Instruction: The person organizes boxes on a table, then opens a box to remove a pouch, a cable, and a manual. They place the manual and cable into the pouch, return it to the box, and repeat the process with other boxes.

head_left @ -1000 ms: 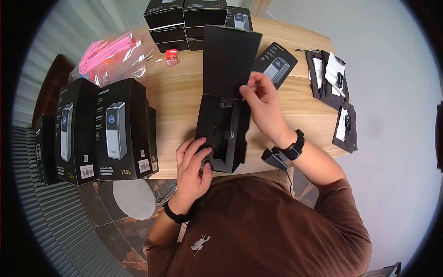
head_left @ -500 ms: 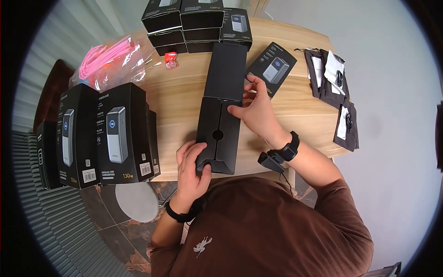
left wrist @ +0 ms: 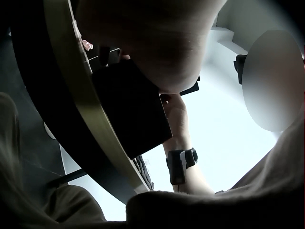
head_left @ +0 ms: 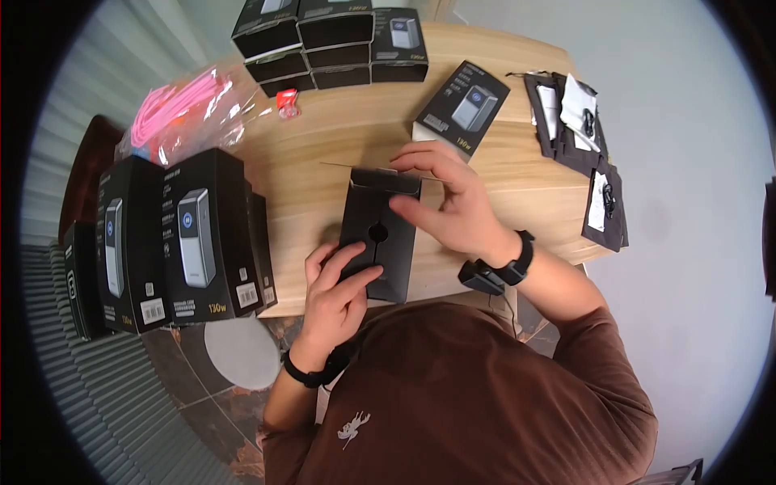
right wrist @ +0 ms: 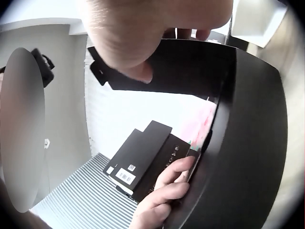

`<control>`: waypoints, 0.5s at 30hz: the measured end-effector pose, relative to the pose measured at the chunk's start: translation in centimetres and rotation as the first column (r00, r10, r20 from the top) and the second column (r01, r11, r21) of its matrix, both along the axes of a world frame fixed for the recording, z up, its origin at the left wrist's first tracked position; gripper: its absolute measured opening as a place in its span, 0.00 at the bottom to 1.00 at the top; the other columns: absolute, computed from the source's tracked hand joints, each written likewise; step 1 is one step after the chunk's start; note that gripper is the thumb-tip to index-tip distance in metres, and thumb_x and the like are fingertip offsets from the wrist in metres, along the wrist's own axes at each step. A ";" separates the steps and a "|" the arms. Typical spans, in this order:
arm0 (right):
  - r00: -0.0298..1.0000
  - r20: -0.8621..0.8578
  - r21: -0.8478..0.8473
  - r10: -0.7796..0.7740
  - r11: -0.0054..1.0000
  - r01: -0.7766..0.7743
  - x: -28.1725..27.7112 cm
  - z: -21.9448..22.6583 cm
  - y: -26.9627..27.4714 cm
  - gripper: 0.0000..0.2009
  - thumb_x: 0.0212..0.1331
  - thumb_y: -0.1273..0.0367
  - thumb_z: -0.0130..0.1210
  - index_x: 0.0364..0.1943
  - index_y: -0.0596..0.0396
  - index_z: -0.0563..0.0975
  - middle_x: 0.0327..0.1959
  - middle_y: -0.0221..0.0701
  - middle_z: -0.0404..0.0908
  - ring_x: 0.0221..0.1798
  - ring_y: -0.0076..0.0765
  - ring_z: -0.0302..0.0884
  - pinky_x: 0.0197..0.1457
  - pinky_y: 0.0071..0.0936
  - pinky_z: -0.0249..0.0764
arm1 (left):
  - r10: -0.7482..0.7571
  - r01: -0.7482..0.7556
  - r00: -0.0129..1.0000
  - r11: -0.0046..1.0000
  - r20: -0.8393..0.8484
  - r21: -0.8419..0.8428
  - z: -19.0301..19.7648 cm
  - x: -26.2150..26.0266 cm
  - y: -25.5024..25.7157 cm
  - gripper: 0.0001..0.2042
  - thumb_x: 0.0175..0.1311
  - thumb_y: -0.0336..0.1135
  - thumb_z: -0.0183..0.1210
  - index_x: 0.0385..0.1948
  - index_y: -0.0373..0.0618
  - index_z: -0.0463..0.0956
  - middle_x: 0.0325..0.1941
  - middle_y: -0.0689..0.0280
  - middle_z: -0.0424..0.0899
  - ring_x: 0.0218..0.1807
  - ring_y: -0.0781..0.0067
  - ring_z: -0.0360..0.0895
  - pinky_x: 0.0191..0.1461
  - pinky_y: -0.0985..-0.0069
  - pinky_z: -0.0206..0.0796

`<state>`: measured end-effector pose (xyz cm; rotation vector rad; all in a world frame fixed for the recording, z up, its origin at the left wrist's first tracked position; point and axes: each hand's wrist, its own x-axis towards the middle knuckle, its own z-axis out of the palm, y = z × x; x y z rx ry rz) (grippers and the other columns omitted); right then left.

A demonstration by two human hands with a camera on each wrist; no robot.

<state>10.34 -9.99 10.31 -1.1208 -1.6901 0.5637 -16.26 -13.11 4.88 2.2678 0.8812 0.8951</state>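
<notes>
A black cardboard box [head_left: 396, 279] lies lengthways before me, its inner flaps [head_left: 364, 214] folded in around a round finger hole. My left hand [head_left: 330, 295] lies over the box's near left side, fingers pressing on the flaps. At the far end the lid [right wrist: 186, 69] stands up, seen almost edge-on in the head view. My right hand [head_left: 457, 206] holds this lid, thumb on the inner face and fingers behind it. The box looks dark in the left wrist view, with the right hand [left wrist: 176, 114] beyond it.
Printed power bank boxes [head_left: 198, 234] stand at the left, with more boxes [head_left: 335, 40] stacked at the back. Another printed box [head_left: 465, 105] lies beyond my right hand. Pink straps in plastic [head_left: 182, 109], a red packet [head_left: 287, 103] and dark pouches [head_left: 566, 121] lie around.
The inner flaps went from open to folded in. The lid rose from lying back to standing up, with the right hand on it. Left fingers moved farther over the flaps.
</notes>
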 end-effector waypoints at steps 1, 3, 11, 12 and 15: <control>0.996 0.060 0.032 0.064 0.997 -0.066 -0.2 1.1 -0.6 0.21 0.48 0.80 0.71 0.50 0.53 0.83 0.56 0.35 0.83 0.59 0.44 0.80 0.62 0.37 0.73 | -0.002 0.003 1.000 1.000 0.028 -0.020 -0.3 -0.2 0.1 0.19 0.51 0.18 0.60 0.44 0.50 0.89 0.65 0.57 0.81 0.66 0.41 0.68 0.71 0.54 0.63; 0.961 0.184 0.087 0.205 0.971 -0.223 -0.2 1.5 -1.2 0.19 0.47 0.72 0.74 0.47 0.50 0.85 0.56 0.35 0.83 0.57 0.46 0.80 0.61 0.40 0.72 | -0.045 0.046 0.997 0.999 0.066 -0.023 -1.7 -1.2 0.3 0.21 0.52 0.18 0.60 0.49 0.43 0.86 0.65 0.54 0.79 0.67 0.44 0.71 0.73 0.56 0.63; 0.829 0.450 -0.044 0.333 0.935 -0.351 -1.9 -1.6 -4.8 0.23 0.50 0.58 0.75 0.51 0.47 0.83 0.63 0.31 0.80 0.64 0.43 0.76 0.69 0.46 0.66 | 0.177 0.186 0.789 0.844 0.588 -0.503 -2.9 -2.3 -0.2 0.33 0.51 0.19 0.53 0.66 0.36 0.72 0.77 0.51 0.65 0.74 0.51 0.68 0.76 0.58 0.63; 0.823 0.464 -0.056 0.327 0.938 -0.341 -2.0 -1.8 -5.0 0.23 0.51 0.58 0.74 0.51 0.47 0.83 0.64 0.31 0.79 0.65 0.42 0.76 0.71 0.45 0.66 | 0.092 0.135 0.872 0.898 0.480 -0.419 -2.6 -2.5 -0.3 0.31 0.50 0.19 0.54 0.64 0.37 0.73 0.77 0.50 0.66 0.73 0.50 0.68 0.75 0.58 0.63; 0.812 0.499 -0.052 0.302 0.946 -0.321 -2.0 -2.2 -5.5 0.24 0.51 0.57 0.74 0.52 0.48 0.83 0.65 0.32 0.79 0.67 0.42 0.74 0.74 0.47 0.64 | -0.058 0.082 0.988 0.981 0.142 -0.176 -0.7 -2.0 -0.2 0.26 0.48 0.24 0.64 0.56 0.44 0.81 0.74 0.48 0.69 0.69 0.45 0.69 0.72 0.55 0.64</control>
